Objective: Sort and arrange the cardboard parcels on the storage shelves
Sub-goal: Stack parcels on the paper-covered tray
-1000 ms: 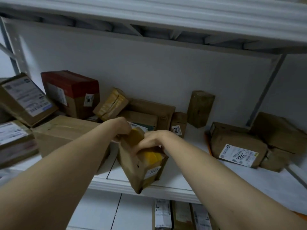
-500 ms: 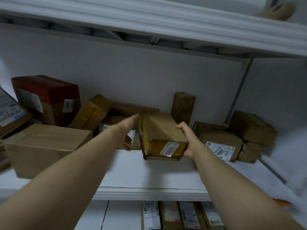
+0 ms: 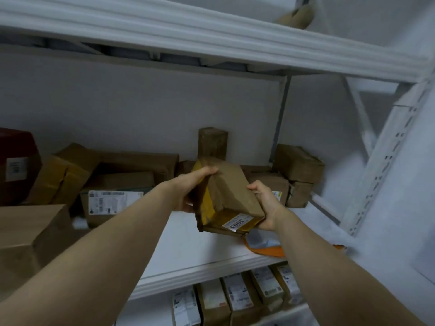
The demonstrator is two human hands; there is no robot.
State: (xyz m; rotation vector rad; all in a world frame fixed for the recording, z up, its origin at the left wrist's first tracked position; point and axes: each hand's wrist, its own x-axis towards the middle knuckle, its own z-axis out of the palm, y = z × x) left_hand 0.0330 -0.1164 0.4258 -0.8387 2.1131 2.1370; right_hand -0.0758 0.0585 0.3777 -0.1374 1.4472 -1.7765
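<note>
Parcel (image 3: 231, 191) over white shelf (image 3: 188, 243), pale grey wall (image 3: 141, 109) behind

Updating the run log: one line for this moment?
parcel labelled 3003 | left hand grips its left side | right hand grips its right side | over shelf

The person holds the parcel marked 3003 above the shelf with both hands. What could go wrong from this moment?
1. The parcel is tilted in the air, gripped by the left hand and right hand only at its edges; it might slip and fall.
2. An orange packet lies on the shelf just below; setting the parcel there could crush it.
3. The upright box behind might topple if bumped.
</note>
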